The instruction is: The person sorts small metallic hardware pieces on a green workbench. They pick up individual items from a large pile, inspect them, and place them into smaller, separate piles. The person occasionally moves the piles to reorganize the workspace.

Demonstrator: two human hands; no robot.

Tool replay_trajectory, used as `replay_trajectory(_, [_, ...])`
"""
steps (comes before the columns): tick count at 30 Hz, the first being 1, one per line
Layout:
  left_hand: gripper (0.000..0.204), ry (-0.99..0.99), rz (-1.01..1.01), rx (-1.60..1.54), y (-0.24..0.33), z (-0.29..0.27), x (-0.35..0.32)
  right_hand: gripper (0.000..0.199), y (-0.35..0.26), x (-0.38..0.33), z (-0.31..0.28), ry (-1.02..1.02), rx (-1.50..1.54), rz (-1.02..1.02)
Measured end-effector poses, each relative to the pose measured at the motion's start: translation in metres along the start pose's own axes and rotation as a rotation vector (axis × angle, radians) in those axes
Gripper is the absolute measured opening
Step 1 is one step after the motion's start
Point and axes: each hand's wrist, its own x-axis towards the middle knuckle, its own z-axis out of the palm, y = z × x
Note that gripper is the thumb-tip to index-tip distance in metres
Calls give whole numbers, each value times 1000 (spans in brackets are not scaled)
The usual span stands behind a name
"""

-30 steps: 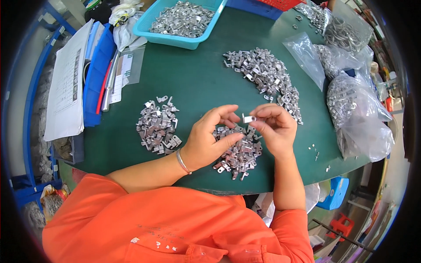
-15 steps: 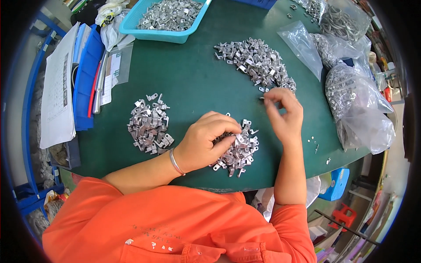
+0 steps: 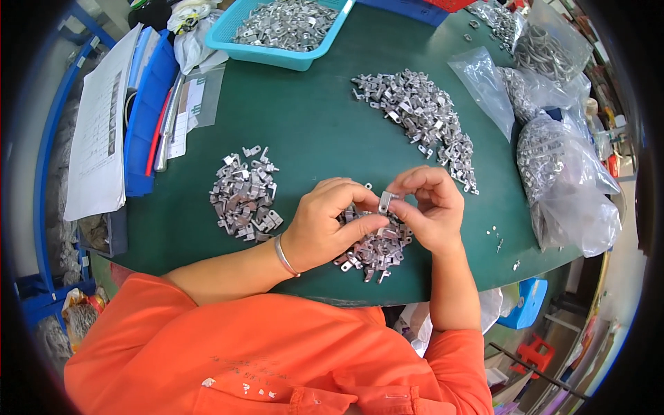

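Between the fingertips of both my hands is a small silver metal bracket (image 3: 384,202) with a hole near its end. My left hand (image 3: 325,221), with a bangle at the wrist, pinches it from the left. My right hand (image 3: 436,211) is closed in a pinch at its right side, on a small metal piece mostly hidden by the fingers. Just below the hands lies a pile of metal brackets (image 3: 377,257), partly covered by them. A second bracket pile (image 3: 243,197) lies to the left. Farther off, a long curved pile of small metal pieces (image 3: 418,111) spreads at the right.
A light-blue basket (image 3: 277,58) full of metal pieces stands at the back on the green table (image 3: 297,117). Clear plastic bags of metal parts (image 3: 543,155) line the right side. On the left are a blue bin (image 3: 142,138) and paper sheets (image 3: 97,131).
My right hand has come from the curved pile, toward me and left, to meet my left hand at the bracket. The view has shifted slightly.
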Motion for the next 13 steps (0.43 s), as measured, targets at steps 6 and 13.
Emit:
replay_trajectory(6, [11,92,20,33,-2,3,-2,31,2,4,-5,-90,-8,10])
replay_trajectory(13, [13,148,115,50,-5,6,0,21,-1,1,-11,-84,-137,91])
